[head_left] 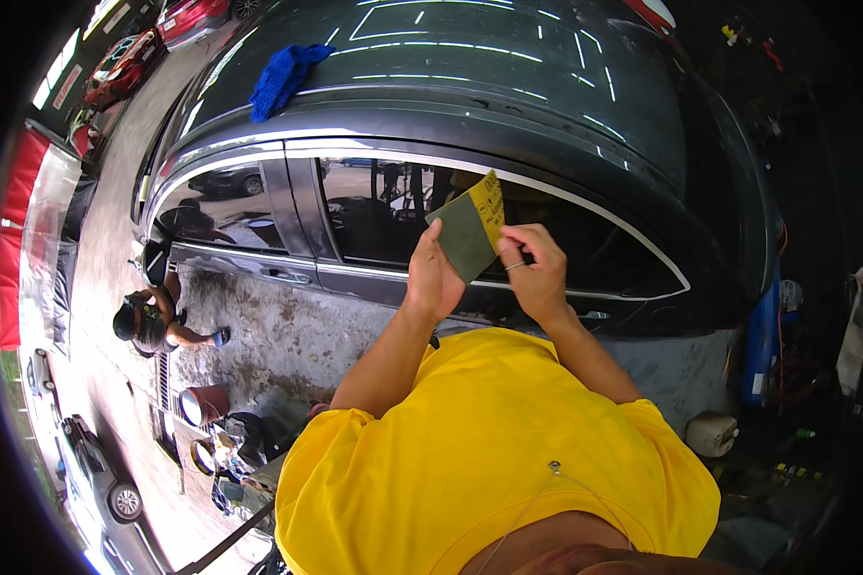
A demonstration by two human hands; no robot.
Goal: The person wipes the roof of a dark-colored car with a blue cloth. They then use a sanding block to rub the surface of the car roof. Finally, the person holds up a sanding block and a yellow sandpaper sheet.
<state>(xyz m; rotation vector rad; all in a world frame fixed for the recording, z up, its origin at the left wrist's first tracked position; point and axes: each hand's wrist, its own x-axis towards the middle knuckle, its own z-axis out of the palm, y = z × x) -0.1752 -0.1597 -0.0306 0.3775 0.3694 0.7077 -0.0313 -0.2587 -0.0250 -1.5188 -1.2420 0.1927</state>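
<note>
A sheet of sandpaper (pixel 464 240) is held up in front of my chest, before the side windows of a dark grey car (pixel 393 125). Its grey-green abrasive face shows, and a strip of yellow printed backing runs along the right side where the sheet is turned or folded. My left hand (pixel 435 276) grips its lower left part, the thumb lying on the edge and the other fingers mostly behind it. With curled fingers, my right hand (pixel 535 272) pinches the right edge by the yellow strip; a ring is on one finger.
A blue cloth (pixel 286 80) lies on the car's roof edge. Left of me, another person (pixel 151 321) crouches near the car's front, with a reddish bucket (pixel 203 404) nearby. A blue cylinder (pixel 761 347) and a pale jug (pixel 711 434) stand at right.
</note>
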